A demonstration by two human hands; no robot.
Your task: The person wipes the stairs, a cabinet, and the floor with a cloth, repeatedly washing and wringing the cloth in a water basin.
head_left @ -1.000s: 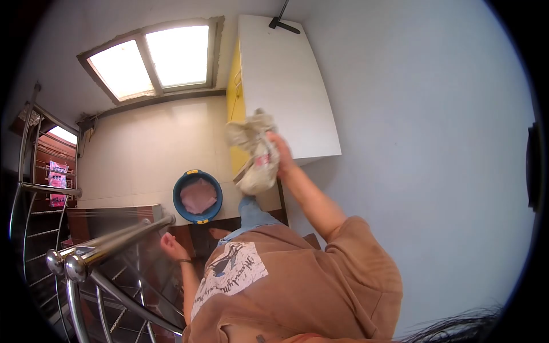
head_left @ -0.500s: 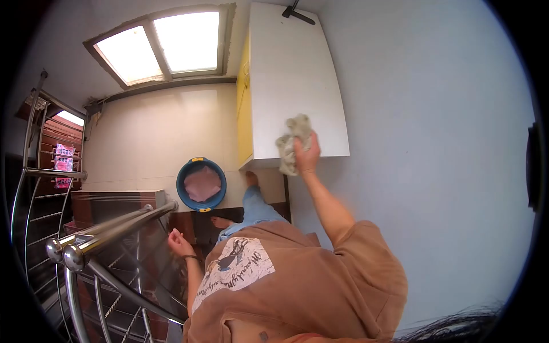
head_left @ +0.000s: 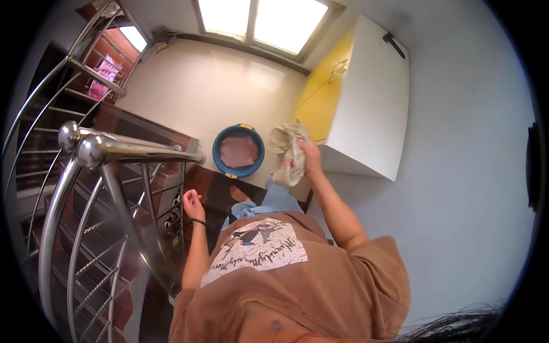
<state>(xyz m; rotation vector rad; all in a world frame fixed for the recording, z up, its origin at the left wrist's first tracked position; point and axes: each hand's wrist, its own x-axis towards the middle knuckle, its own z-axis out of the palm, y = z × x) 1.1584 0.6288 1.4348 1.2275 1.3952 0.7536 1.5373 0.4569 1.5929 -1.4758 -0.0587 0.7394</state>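
Note:
My right hand (head_left: 310, 158) grips a crumpled, pale beige cloth (head_left: 290, 153) with a small reddish patch. The cloth hangs in front of the near lower end of a cabinet with yellow doors (head_left: 325, 83) and a white top (head_left: 376, 97). Left of the cloth, a blue basin (head_left: 216, 154) with yellow handles stands on the floor. Inside it is something flat and pinkish; whether cloth or water, I cannot tell. My left hand (head_left: 193, 200), with a dark band at the wrist, is held beside the stair railing, fingers curled and nothing visible in them.
A shiny metal railing (head_left: 140, 150) with round end knobs runs along dark stairs (head_left: 108, 240) on the left. A window (head_left: 274, 23) is at the far wall. A black object (head_left: 393, 46) lies on the cabinet's far end. A pale blue wall (head_left: 457, 171) stands at right.
My right hand has drawn the cloth off the cabinet's white top, to its near edge by the yellow side. The view has turned, shifting the cabinet and basin rightward. My left hand stays curled.

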